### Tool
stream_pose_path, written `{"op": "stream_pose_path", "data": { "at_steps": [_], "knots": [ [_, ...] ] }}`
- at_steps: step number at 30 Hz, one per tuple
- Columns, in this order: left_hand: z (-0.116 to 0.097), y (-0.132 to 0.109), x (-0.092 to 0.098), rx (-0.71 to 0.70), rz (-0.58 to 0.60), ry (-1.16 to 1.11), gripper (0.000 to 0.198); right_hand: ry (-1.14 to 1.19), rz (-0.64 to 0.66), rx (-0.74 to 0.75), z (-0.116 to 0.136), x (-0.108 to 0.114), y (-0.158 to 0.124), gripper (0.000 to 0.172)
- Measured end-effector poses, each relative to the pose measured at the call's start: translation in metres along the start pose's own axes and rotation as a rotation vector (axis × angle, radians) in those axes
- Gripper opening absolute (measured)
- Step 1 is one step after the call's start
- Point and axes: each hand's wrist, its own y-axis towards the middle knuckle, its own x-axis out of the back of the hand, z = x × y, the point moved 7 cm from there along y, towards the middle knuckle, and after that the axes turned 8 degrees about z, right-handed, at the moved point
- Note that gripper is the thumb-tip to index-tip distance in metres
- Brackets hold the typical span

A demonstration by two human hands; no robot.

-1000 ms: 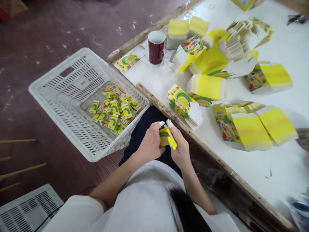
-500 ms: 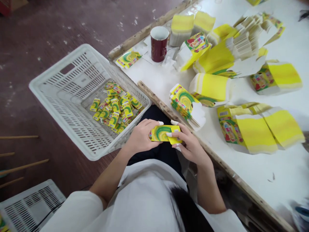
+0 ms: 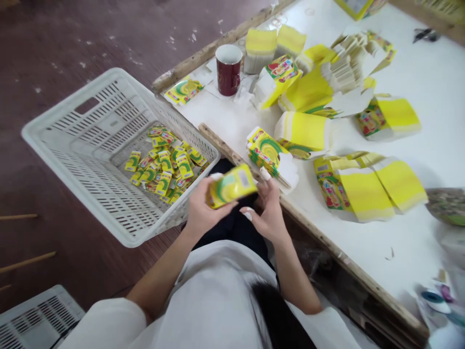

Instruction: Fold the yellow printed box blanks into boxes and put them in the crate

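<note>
Over my lap, my left hand (image 3: 203, 208) grips a small yellow and green printed carton (image 3: 232, 186) between thumb and fingers; the carton is slightly blurred, with a barcode panel at its right end. Just right of it, my right hand (image 3: 268, 208) has its thumb and fingers apart and holds nothing. White coverings show on several fingertips. Beyond the right hand, a short stack of flat cartons (image 3: 267, 148) lies at the table edge. To the left, a white plastic crate (image 3: 119, 218) holds many finished-looking cartons (image 3: 164, 162) in a loose heap.
A dark red mug (image 3: 228, 72) stands on the white table (image 3: 348, 252), near a flat carton piece (image 3: 184, 91). Bundles of yellow carton blanks (image 3: 366, 191) spread over the table. A wooden strip (image 3: 327, 247) edges it. Another crate (image 3: 39, 315) sits at lower left.
My right hand has let go of the carton and opened. My left hand has tilted the carton up, its end now closed flat. The view has shifted slightly.
</note>
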Motion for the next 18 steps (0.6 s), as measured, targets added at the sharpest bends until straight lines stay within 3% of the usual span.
{"op": "stream_pose_path", "data": {
  "at_steps": [3,5,10,18],
  "knots": [
    [0.035,-0.011,0.015,0.205,-0.371,-0.504,0.05,-0.201,-0.241,-0.087,-0.009,0.039,0.018,0.045],
    [0.051,-0.018,0.006,0.341,-0.444,-0.75,0.05,-0.399,-0.365,-0.183,-0.019,0.061,0.031,0.03],
    [0.054,-0.028,-0.034,0.57,-0.276,-0.897,0.054,-0.491,-0.376,-0.263,-0.044,0.072,0.059,0.023],
    [0.043,-0.014,-0.057,0.495,-0.006,-0.743,0.058,-0.432,-0.358,-0.257,-0.042,0.066,0.068,0.03]
  ]
}}
